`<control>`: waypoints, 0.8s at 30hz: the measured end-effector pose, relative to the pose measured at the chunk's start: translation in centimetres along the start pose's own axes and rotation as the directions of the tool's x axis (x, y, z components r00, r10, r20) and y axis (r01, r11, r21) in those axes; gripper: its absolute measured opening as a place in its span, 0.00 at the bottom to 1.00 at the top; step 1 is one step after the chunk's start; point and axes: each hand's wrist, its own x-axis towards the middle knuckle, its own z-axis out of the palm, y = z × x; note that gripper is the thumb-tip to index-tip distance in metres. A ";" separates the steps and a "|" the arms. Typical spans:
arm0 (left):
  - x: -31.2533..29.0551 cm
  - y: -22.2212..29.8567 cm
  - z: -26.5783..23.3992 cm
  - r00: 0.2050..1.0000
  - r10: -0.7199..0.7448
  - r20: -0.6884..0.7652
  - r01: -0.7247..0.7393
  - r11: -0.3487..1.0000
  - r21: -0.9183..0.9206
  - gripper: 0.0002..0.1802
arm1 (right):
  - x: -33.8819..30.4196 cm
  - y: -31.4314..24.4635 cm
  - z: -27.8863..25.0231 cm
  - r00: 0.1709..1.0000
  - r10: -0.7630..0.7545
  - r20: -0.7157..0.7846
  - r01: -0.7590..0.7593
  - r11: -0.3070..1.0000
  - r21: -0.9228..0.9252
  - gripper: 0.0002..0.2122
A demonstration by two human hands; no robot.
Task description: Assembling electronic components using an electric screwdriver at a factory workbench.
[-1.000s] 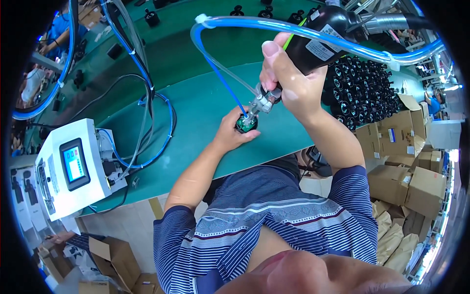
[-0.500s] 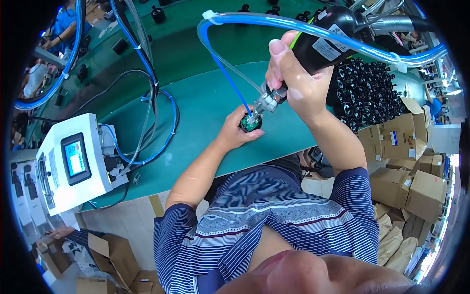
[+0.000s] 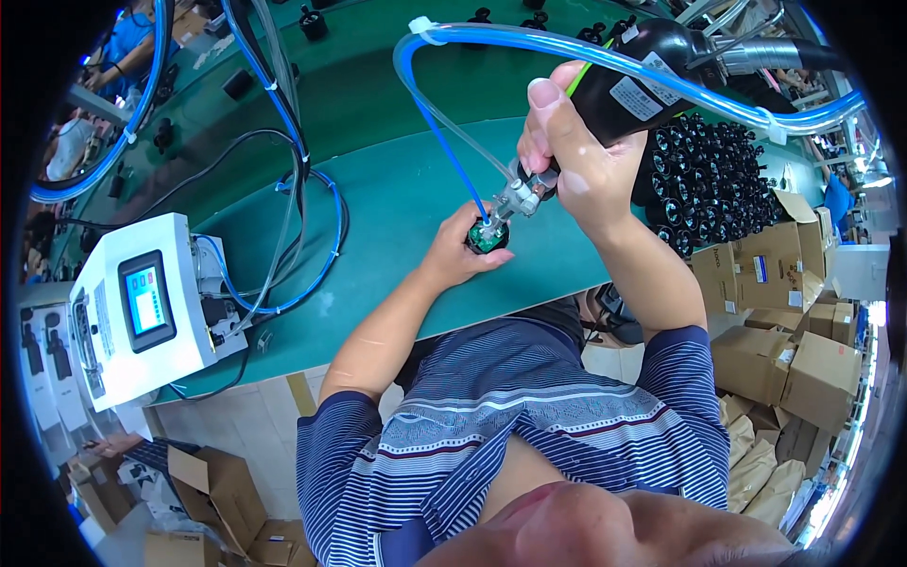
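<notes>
Steadily, a round black part (image 3: 488, 238) is held by the left hand (image 3: 452, 248) and met by the nose of a driver (image 3: 595, 111).

With directions taken from the part, which lies over the green bench (image 3: 572, 267) near its middle, the left hand is set at 8 o'clock, its thumb and fingers clamped on the part's rim; a green board (image 3: 491, 233) is exposed inside. Whether the bench is touched by the part cannot be told. Toward 1 o'clock, the driver is gripped by the right hand (image 3: 592, 170), fingers wrapped round its black body. Above it a blue hose (image 3: 576, 51) is arched. A white controller (image 3: 104, 326) is placed at 9 o'clock; black pieces (image 3: 685, 180) are massed between 2 and 3, and cartons (image 3: 763, 267) are stacked at 3.
</notes>
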 end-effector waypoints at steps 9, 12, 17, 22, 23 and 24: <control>-0.8 -1.8 -0.5 0.997 -0.068 0.026 0.069 0.996 -0.052 0.34 | -0.1 0.0 0.6 0.998 0.071 0.001 -0.071 0.997 0.004 0.02; -0.9 -2.1 0.2 0.996 -0.020 -0.089 0.015 0.998 -0.057 0.35 | 2.5 -3.7 1.4 0.994 0.091 -0.061 -0.088 0.995 0.053 0.02; 0.0 -1.4 -0.3 0.990 0.092 -0.105 -0.091 0.996 0.018 0.35 | 2.6 -4.6 1.9 0.988 0.129 -0.079 -0.123 0.989 0.080 0.02; -0.4 -0.9 -0.4 1.000 0.008 -0.001 -0.008 0.999 -0.041 0.36 | 1.0 -1.2 1.1 0.998 0.057 -0.034 -0.056 0.998 0.020 0.04; -0.4 -0.9 -0.4 0.999 -0.029 0.034 0.031 0.997 -0.066 0.37 | 0.7 -0.7 0.8 0.999 0.029 -0.019 -0.029 1.000 0.000 0.04; -0.4 -0.8 -0.4 0.999 -0.031 0.032 0.033 0.997 -0.066 0.37 | 0.7 -0.5 0.9 0.999 0.031 -0.018 -0.031 1.000 0.001 0.04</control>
